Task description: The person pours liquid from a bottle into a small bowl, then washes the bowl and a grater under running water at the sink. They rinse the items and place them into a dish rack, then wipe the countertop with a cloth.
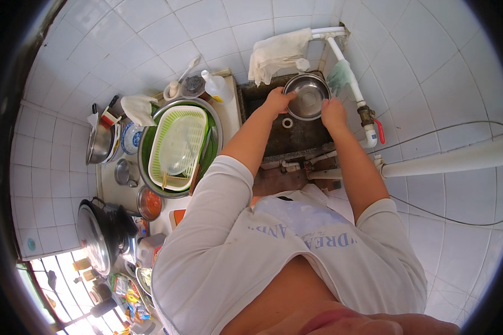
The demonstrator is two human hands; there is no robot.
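Observation:
A round stainless steel bowl [307,97] is held over the sink [295,136] with its inside facing up. My left hand [279,101] grips the rim on one side, thumb over the edge. Across from it, my right hand [333,112] has hold of the opposite rim. The dark stone-like basin lies beneath, and a pale ring [287,122] shows on its floor beside the bowl. A white tap end [302,64] sits just above the bowl's far rim. Whether the bowl holds any water I cannot tell.
Left of the sink, a large metal basin [218,125] holds a green-and-white plastic basket [151,167]. A spray-type plastic bottle [218,87] stands by the sink edge. A cloth [278,52] hangs on the white pipe [352,83], which carries a red-handled valve [379,130]. A lidded black wok [94,234] stands further left.

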